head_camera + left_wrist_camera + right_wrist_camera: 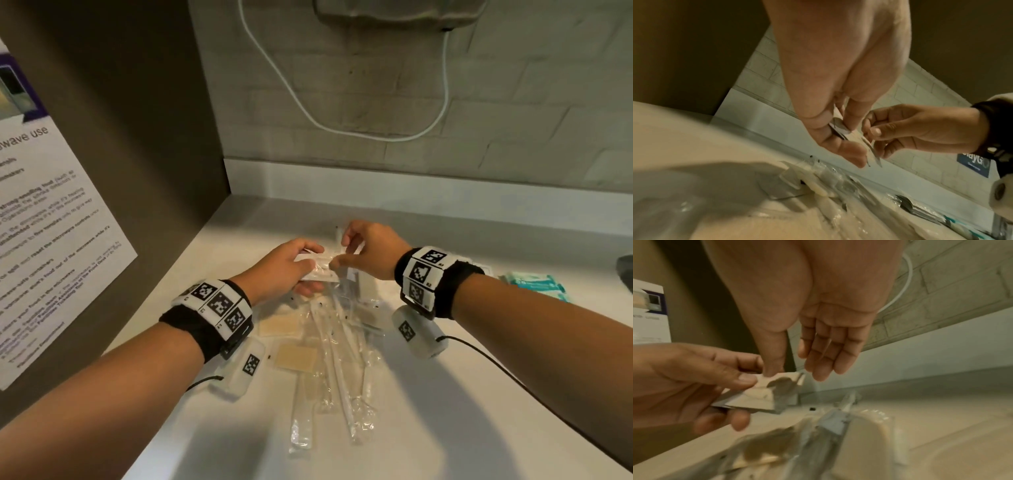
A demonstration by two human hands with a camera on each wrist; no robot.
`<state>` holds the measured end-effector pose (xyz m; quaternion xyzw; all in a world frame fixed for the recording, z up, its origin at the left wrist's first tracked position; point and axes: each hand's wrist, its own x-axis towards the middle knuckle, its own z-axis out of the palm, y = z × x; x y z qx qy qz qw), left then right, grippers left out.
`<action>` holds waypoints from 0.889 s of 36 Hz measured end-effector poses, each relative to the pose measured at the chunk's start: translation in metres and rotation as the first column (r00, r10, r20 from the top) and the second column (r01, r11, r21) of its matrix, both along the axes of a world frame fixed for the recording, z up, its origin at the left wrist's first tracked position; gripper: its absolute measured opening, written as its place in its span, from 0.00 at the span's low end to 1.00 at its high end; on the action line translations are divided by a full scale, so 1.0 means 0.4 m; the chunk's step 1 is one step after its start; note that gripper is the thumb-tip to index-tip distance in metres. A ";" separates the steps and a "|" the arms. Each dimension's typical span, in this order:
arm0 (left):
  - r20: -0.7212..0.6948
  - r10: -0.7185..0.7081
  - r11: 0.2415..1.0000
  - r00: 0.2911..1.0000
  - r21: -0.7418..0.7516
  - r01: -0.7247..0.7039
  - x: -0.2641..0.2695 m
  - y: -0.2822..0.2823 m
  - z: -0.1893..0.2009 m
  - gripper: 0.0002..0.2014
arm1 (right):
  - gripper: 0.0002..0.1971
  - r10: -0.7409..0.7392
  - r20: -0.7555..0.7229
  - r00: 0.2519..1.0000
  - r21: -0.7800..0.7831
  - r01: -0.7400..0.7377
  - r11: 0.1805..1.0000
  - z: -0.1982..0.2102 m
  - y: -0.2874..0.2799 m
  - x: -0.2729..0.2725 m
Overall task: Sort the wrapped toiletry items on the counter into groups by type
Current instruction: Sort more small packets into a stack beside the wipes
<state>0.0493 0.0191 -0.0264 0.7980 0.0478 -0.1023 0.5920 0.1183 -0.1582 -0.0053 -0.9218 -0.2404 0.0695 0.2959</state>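
Observation:
Over a white counter, my left hand grips a small stack of flat white packets between thumb and fingers. In the right wrist view the packets sit under the left thumb. My right hand meets the stack's right end, its thumb on the near face and its fingers behind the edge. Beneath both hands lies a loose pile of clear-wrapped items: tan square pads and long white sticks.
A brown cabinet side with a printed notice walls off the left. Behind the counter is a brick wall with a white cable. A teal pack and a dark object lie far right.

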 end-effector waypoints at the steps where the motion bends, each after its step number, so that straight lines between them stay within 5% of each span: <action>1: 0.026 0.023 1.000 0.999 0.014 -0.024 0.005 0.005 0.000 0.12 | 0.16 -0.016 0.023 1.000 -0.019 0.016 1.000 0.001 -0.010 0.011; 5: 0.082 0.124 0.992 0.989 -0.021 -0.122 0.026 0.026 0.001 0.12 | 0.12 -0.075 -0.005 0.997 -0.201 0.072 0.977 -0.010 -0.043 0.052; 12: 0.144 0.116 0.992 0.983 0.036 -0.122 0.069 0.040 0.016 0.14 | 0.26 0.042 -0.115 0.992 -0.530 -0.097 0.842 -0.060 -0.046 0.020; 21: 0.142 0.055 0.992 0.988 0.106 -0.070 0.082 0.021 0.005 0.12 | 0.32 0.012 -0.129 0.992 -0.419 -0.065 0.906 -0.088 -0.055 -0.019; 28: 0.144 0.071 0.993 0.987 0.081 -0.083 0.077 0.014 0.020 0.13 | 0.24 0.084 -0.163 0.983 -0.445 -0.149 0.883 -0.104 -0.056 -0.045; 32: 0.142 0.099 0.992 0.985 0.066 -0.110 0.065 0.023 0.026 0.14 | 0.19 0.112 -0.058 0.992 -0.505 -0.126 0.854 -0.069 -0.042 -0.030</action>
